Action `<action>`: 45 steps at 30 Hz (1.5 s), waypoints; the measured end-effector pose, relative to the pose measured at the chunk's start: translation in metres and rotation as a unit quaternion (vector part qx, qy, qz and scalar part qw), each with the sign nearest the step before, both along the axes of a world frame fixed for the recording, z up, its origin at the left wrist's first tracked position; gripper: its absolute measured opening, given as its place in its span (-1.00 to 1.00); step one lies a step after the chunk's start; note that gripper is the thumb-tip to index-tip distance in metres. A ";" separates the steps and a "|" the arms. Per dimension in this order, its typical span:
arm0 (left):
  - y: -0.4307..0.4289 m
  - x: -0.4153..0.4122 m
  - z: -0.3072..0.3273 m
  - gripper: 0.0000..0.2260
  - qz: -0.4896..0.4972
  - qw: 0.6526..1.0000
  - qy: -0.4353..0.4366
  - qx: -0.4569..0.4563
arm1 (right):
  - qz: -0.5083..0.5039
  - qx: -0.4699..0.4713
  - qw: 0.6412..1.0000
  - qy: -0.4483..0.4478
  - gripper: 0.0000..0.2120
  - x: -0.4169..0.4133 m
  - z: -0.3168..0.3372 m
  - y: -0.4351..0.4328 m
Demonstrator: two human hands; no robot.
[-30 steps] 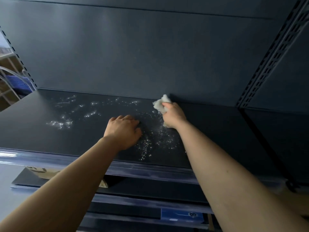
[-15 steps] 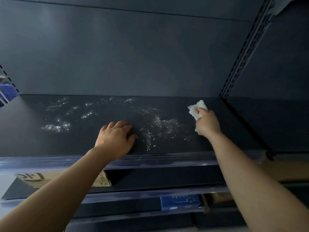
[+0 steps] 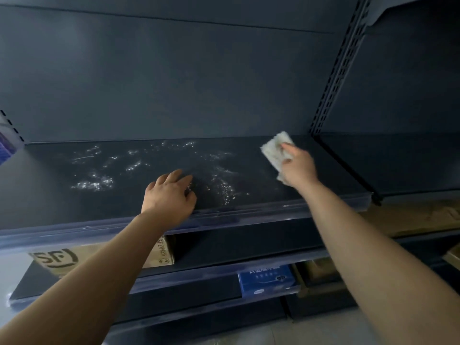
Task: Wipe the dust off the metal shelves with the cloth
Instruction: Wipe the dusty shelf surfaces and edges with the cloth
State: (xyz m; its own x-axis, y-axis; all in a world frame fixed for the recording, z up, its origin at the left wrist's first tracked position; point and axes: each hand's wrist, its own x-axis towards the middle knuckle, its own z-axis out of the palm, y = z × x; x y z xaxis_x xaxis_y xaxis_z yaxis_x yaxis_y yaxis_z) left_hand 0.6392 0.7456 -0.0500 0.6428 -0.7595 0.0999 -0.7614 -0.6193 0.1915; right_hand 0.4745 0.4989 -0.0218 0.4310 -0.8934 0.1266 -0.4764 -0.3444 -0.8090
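White cloth (image 3: 273,150), half hidden under the right hand (image 3: 297,168) and blurred at the edges. Grips it with curled fingers, pressed onto the right end of the dark metal shelf (image 3: 62,202), near the back panel. Looks thick, nubbly, roughly rectangular. Rests the left hand (image 3: 169,197) on the shelf, fingers relaxed, by the front lip. Shows pale dust specks (image 3: 92,184) scattered across matte metal.

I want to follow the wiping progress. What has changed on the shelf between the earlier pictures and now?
The right hand, gripping the white cloth, slid rightward along the shelf, from the dusty middle to near the slotted upright. Nothing was taken up or let go. The left hand stays resting near the front edge, and the white dust at left and middle remains.
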 end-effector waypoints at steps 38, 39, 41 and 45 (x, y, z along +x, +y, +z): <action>-0.014 -0.029 0.001 -0.67 0.074 0.989 -0.127 -0.012 | 0.205 -0.055 0.973 0.090 -0.48 0.011 -0.020 0.052; -0.014 -0.027 0.001 -0.66 0.078 0.989 -0.123 -0.018 | 0.180 -0.049 0.981 0.055 -0.47 0.006 -0.016 0.041; -0.014 -0.021 0.002 -0.64 0.081 0.991 -0.105 -0.022 | 0.097 -0.049 0.994 0.021 -0.49 -0.009 -0.009 0.006; -0.020 -0.014 -0.001 -0.65 0.082 0.995 -0.056 -0.017 | -0.033 0.016 0.996 0.085 -0.63 -0.041 -0.012 -0.054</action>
